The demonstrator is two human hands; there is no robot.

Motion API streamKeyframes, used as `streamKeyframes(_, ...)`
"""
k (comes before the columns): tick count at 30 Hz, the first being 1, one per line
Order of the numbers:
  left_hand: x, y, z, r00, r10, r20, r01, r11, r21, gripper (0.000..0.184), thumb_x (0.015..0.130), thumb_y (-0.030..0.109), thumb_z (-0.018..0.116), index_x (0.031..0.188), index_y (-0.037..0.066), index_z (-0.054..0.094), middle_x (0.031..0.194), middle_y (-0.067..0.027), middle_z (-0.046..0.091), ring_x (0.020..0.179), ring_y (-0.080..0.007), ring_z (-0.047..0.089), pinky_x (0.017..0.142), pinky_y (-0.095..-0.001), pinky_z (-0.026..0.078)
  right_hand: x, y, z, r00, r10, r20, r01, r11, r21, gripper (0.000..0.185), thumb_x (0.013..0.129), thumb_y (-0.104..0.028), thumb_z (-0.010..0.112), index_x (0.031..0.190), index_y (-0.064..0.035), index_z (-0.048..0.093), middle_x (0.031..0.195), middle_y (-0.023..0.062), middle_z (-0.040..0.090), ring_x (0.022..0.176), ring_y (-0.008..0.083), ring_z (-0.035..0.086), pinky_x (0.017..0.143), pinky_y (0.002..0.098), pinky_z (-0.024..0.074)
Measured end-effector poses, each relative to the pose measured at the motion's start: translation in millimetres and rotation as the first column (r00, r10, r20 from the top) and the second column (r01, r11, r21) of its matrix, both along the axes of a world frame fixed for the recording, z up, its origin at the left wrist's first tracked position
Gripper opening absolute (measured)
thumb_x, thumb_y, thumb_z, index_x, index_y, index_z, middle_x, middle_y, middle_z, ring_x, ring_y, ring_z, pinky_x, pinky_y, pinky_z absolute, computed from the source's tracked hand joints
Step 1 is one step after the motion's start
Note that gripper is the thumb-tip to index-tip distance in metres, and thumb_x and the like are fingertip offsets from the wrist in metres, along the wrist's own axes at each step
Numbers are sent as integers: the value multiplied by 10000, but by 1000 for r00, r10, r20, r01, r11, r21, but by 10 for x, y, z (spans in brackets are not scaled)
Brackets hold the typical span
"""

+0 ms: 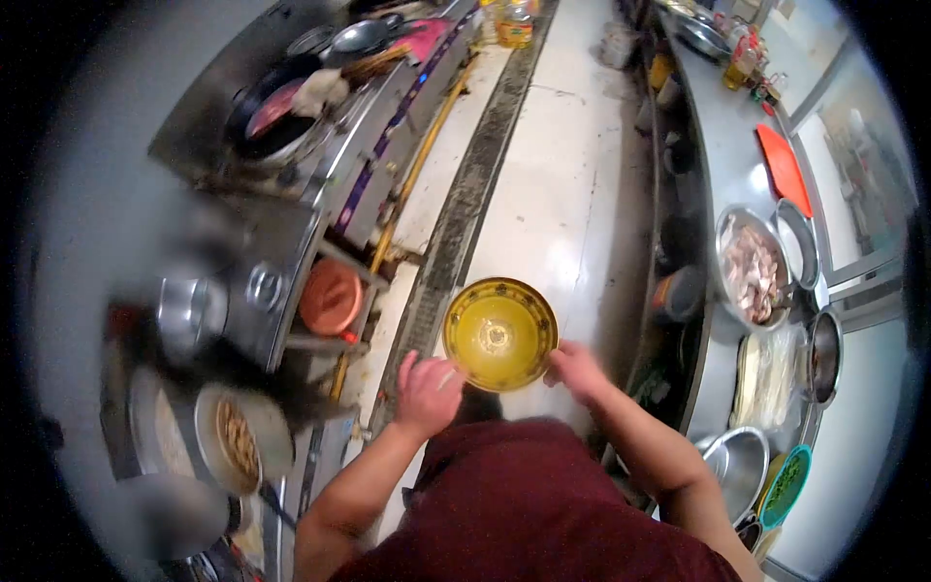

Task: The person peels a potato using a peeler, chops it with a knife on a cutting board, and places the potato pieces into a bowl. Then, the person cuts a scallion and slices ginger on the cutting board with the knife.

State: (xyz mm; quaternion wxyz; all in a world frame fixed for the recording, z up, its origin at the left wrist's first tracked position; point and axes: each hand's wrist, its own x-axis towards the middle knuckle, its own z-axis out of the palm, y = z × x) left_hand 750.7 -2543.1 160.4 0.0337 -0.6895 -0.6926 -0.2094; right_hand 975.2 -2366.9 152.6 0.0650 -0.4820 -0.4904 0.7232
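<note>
A yellow bowl (490,335) with a dark patterned band inside its rim is held in front of my body, over the floor. Its inside looks glossy; whether there is liquid in it I cannot tell. My left hand (429,393) grips the lower left of the rim, with a finger sticking out to the side. On the opposite side, my right hand (576,372) pinches the rim, its fingertips partly hidden by the bowl.
Along the left runs a stove with a black wok (260,121), and a reddish bucket (331,296) stands below. The right counter bears a metal bowl of raw meat (750,267), an orange board (784,167) and a teal-rimmed basket of greens (787,485). A floor drain (480,184) lies ahead.
</note>
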Motion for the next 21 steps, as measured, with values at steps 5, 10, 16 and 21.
streamKeyframes(5,-1082,1471,-274,990,127,55,-114,972,-205,293,776,201,683,1049,95,661,1103,-96,593,1087,-298,539,1022,-484,381,-136,1537,-304,969,-245,31,244,969,37,206,936,-138,500,970,27,619,735,97,628,593,165,581,558,308,484)
streamKeyframes(10,-1764,3486,-162,992,-24,121,81,866,-493,300,785,218,684,1044,69,652,1097,-112,611,1082,-319,554,974,-449,423,-69,2857,134,847,-466,256,474,880,35,192,912,-150,544,932,29,610,704,100,618,528,177,578,485,321,478)
streamKeyframes(16,-1866,6371,-44,928,-346,135,354,710,-609,314,825,272,646,1068,72,653,1065,-127,625,1082,-323,568,946,-434,450,33,4424,-534,672,-724,156,736,677,-26,184,909,-133,512,898,29,597,673,93,607,492,191,568,442,341,471)
streamKeyframes(21,-2172,8123,-622,940,-258,223,341,710,-617,342,846,312,632,1088,71,649,1089,-150,645,1047,-338,599,903,-436,482,-86,6380,-843,637,-746,192,768,635,-82,215,929,-163,527,874,27,611,670,95,613,479,177,567,429,332,465)
